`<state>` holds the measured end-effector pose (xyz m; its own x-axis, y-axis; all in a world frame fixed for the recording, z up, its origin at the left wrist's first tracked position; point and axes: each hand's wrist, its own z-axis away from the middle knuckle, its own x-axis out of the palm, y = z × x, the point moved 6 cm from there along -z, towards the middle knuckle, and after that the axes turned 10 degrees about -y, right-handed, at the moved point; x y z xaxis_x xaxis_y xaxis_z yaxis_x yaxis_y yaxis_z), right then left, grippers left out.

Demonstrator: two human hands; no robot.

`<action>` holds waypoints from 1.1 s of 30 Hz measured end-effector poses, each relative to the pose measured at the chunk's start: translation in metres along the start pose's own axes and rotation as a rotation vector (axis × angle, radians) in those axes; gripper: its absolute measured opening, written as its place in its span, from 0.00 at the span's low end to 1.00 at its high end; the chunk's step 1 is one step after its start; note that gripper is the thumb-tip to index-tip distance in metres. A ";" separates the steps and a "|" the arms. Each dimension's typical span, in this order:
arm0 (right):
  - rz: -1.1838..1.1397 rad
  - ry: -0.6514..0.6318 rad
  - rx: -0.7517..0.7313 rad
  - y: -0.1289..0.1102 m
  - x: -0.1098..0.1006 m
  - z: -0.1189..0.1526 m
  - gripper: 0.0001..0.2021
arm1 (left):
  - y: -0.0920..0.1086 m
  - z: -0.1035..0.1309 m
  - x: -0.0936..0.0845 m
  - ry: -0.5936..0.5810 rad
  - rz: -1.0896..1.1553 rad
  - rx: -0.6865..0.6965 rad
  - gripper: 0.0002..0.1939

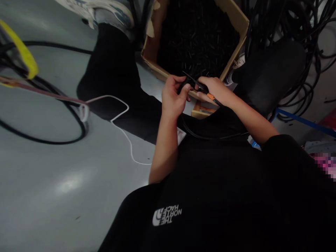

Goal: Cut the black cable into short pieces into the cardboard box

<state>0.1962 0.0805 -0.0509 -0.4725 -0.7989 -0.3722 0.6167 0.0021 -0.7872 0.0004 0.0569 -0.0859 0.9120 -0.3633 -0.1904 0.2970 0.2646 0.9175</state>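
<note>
In the head view my left hand [174, 97] is closed on a black cable [193, 134], pinching it near the box's front edge. The cable curves down from those fingers and runs right across my lap. My right hand [214, 90] is wrapped round a slim black hand tool with an orange-marked handle [210, 96]. A thin dark tip of the tool points up and left, close to the left fingers. The tool's exact kind is not clear, and the cable's end is hidden between the fingers. Both hands are close together over the cardboard box's [154, 71] near rim.
Many short black pieces [196, 38] fill the box between my legs. Tangled black cables [288, 21] lie at the right. On the left are a looped black cable [52, 141], a yellow strap [28, 59] and a thin white cord [128, 140].
</note>
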 end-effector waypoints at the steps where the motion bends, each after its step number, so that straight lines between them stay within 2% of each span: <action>1: 0.012 -0.011 -0.013 0.000 0.001 0.000 0.09 | -0.003 0.001 0.000 -0.013 0.006 0.003 0.38; 5: 0.072 -0.024 -0.066 0.002 0.005 -0.003 0.11 | -0.009 0.002 0.001 -0.152 0.034 -0.008 0.34; 10: 0.094 -0.010 -0.035 -0.003 0.005 0.001 0.09 | 0.000 -0.002 -0.003 -0.237 0.183 -0.084 0.29; 14: 0.091 -0.021 -0.004 -0.001 0.009 0.006 0.10 | 0.005 -0.001 -0.002 -0.290 0.390 -0.202 0.30; 18: 0.112 -0.026 -0.072 0.001 0.015 0.003 0.14 | 0.006 0.003 0.004 -0.368 0.491 -0.263 0.31; 21: 0.137 -0.013 -0.063 0.000 0.012 0.001 0.14 | 0.007 0.003 0.004 -0.341 0.462 -0.267 0.30; 27: 0.125 -0.053 0.088 0.002 0.004 0.005 0.07 | 0.003 0.000 -0.001 -0.196 0.305 -0.189 0.31; 33: 0.030 0.033 -0.008 0.009 0.010 -0.004 0.10 | -0.013 -0.001 0.002 -0.060 0.204 -0.076 0.37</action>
<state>0.1945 0.0744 -0.0638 -0.4742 -0.7783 -0.4115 0.6258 0.0308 -0.7794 -0.0017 0.0537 -0.0985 0.9375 -0.3475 0.0197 0.1308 0.4041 0.9053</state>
